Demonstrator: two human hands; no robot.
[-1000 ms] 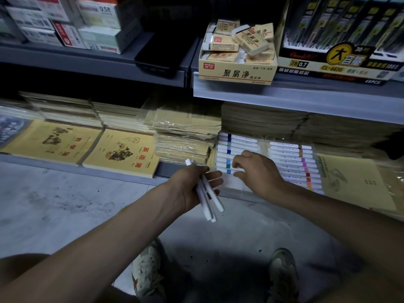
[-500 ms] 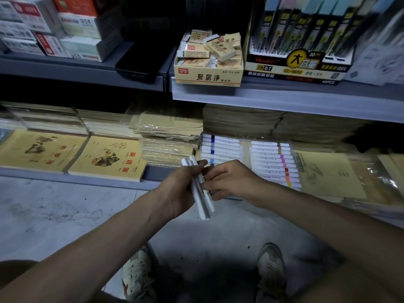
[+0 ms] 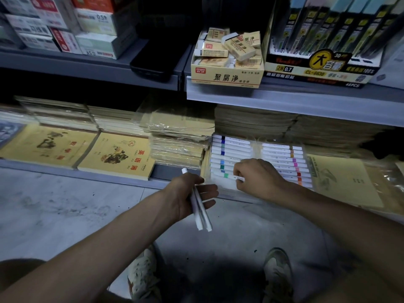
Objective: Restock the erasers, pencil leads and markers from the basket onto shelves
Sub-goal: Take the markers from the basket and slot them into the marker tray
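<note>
My left hand point(image 3: 192, 196) is closed around two white markers point(image 3: 202, 212), held in front of the bottom shelf edge. My right hand point(image 3: 256, 177) pinches another white marker point(image 3: 231, 177) and holds it at the front of the left row of markers point(image 3: 231, 153) in a clear tray on the bottom shelf. A second row of markers point(image 3: 284, 164) with pink and orange bands lies to the right. On the upper shelf sit an open box of erasers point(image 3: 227, 77) and a display box of pencil leads point(image 3: 321, 66). The basket is out of view.
Yellow exercise books point(image 3: 118, 158) and wrapped stacks of notebooks point(image 3: 179, 138) fill the bottom shelf to the left. More paper pads point(image 3: 345, 182) lie to the right. Small boxes point(image 3: 94, 27) stand on the upper left shelf. My shoes point(image 3: 277, 274) rest on the grey floor below.
My right hand went back to my left hand, took one marker from the bundle, and has moved forward to the tray with it. My left hand holds fewer markers.
</note>
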